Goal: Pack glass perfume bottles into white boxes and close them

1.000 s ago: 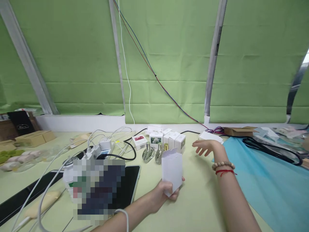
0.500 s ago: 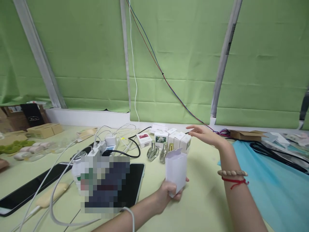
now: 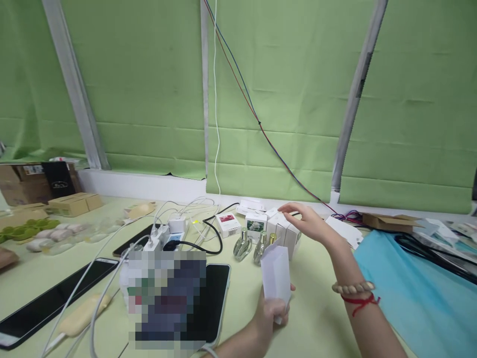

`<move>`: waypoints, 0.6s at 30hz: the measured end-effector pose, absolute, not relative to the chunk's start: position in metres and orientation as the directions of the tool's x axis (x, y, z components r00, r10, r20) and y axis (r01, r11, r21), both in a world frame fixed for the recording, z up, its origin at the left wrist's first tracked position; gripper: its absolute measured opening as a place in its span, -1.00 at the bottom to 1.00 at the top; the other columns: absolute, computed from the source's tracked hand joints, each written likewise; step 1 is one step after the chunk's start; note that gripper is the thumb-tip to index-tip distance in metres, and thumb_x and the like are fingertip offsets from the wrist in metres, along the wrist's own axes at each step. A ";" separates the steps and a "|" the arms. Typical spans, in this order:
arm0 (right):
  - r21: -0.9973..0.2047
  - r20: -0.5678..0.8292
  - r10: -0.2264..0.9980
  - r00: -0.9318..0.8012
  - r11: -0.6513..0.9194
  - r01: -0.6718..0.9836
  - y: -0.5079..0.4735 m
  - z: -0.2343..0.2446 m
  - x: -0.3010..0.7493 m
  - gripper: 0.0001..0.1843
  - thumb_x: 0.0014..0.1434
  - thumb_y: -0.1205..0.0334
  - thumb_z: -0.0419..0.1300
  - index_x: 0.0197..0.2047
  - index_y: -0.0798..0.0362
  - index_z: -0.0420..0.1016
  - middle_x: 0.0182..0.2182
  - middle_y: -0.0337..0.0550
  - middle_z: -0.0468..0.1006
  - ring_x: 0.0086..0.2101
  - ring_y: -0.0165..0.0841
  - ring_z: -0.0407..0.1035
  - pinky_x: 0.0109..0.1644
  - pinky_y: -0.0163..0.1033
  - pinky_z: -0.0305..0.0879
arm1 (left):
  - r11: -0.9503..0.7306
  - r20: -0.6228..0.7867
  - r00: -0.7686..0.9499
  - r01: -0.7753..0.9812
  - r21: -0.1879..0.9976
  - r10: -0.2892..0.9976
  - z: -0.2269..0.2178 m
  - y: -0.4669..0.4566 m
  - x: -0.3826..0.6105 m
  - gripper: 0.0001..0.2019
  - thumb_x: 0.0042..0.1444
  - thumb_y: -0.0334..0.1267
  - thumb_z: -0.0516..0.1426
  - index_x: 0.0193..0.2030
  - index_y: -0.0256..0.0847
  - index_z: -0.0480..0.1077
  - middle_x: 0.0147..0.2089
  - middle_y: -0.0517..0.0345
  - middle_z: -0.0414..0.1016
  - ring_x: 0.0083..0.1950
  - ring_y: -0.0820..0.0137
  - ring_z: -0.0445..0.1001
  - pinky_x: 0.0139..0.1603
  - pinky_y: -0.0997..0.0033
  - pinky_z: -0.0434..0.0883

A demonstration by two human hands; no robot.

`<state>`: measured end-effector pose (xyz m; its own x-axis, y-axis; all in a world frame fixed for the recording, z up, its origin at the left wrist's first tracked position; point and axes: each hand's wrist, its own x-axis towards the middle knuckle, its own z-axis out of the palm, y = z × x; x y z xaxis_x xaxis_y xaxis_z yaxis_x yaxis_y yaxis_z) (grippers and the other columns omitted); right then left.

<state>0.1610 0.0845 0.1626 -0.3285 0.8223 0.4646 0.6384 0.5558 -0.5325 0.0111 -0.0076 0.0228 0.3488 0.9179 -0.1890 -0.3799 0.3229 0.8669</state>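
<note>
My left hand [image 3: 271, 311] is closed round the bottom of a small open white carton [image 3: 276, 272], held upright over the pale green table [image 3: 316, 318]. My right hand [image 3: 305, 222] reaches forward with fingers spread, hovering over a row of small white boxes [image 3: 285, 229]. Just left of them stand a box with a flower picture [image 3: 256, 221], a box with a red picture [image 3: 228, 223] and small glass perfume bottles [image 3: 242, 243]. My right wrist wears a bead bracelet and a red string.
A power strip with plugs and white and black cables [image 3: 169, 229] lies left of centre, with dark tablets [image 3: 48, 298] in front. Cardboard boxes [image 3: 70, 203] sit far left. A blue cloth [image 3: 421, 293] covers the right side. Green blinds [image 3: 279, 99] hang behind.
My right hand has swung from the table at the right up and leftward over the white boxes. The left hand keeps the carton; the view has shifted left and down.
</note>
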 end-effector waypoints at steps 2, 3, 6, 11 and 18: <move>-0.482 0.462 0.818 -0.344 0.556 0.677 0.095 0.163 0.150 -0.74 0.20 0.22 0.02 -0.10 0.00 0.45 -0.10 -0.19 0.48 -0.08 -0.38 0.34 -0.12 -0.30 0.25 | 0.303 -0.174 0.343 -0.371 0.878 0.923 0.016 -0.004 0.011 -0.40 -0.52 -0.32 -0.04 -0.16 -0.39 0.29 -0.60 0.30 0.06 -0.58 0.57 -0.06 -0.52 0.46 -0.18; -0.434 0.431 0.827 -0.361 0.541 0.720 0.103 0.164 0.143 -0.73 0.20 0.23 0.02 -0.08 0.00 0.45 -0.10 -0.19 0.48 -0.07 -0.38 0.33 -0.05 -0.27 0.22 | 0.288 -0.155 0.345 -0.376 0.881 0.926 0.012 -0.002 0.011 -0.41 -0.51 -0.31 -0.02 -0.16 -0.39 0.29 -0.60 0.30 0.06 -0.58 0.57 -0.05 -0.52 0.46 -0.16; -0.185 0.248 0.878 -0.409 0.458 0.870 0.132 0.166 0.120 -0.68 0.20 0.27 0.01 -0.02 -0.04 0.44 -0.04 -0.16 0.45 -0.02 -0.33 0.30 0.12 -0.12 0.05 | 0.273 -0.120 0.371 -0.394 0.877 0.921 -0.002 0.005 0.008 -0.44 -0.42 -0.31 0.04 -0.12 -0.35 0.31 -0.58 0.29 0.08 -0.58 0.57 -0.02 -0.52 0.47 -0.11; -0.105 0.097 0.904 -0.417 0.426 0.898 0.189 0.166 0.081 -0.71 0.12 0.37 0.09 -0.11 0.06 0.51 -0.04 0.00 0.46 0.01 -0.17 0.30 0.15 0.06 -0.03 | 0.211 -0.081 0.318 -0.401 0.891 0.945 -0.029 0.015 0.004 -0.51 -0.36 -0.33 0.17 -0.14 -0.31 0.39 -0.39 0.10 0.27 -0.43 0.46 0.19 -0.42 0.44 0.08; -0.244 0.060 0.948 -0.313 0.318 0.916 0.249 0.155 0.068 -0.79 0.20 0.20 0.15 -0.19 0.18 0.48 -0.20 -0.04 0.50 -0.12 -0.28 0.38 0.07 0.04 0.20 | 0.280 -0.128 0.492 -0.248 0.928 0.861 -0.043 0.057 0.005 -0.58 -0.51 -0.29 0.30 -0.35 -0.28 0.47 -0.46 0.08 0.30 -0.43 0.41 0.19 -0.39 0.40 0.11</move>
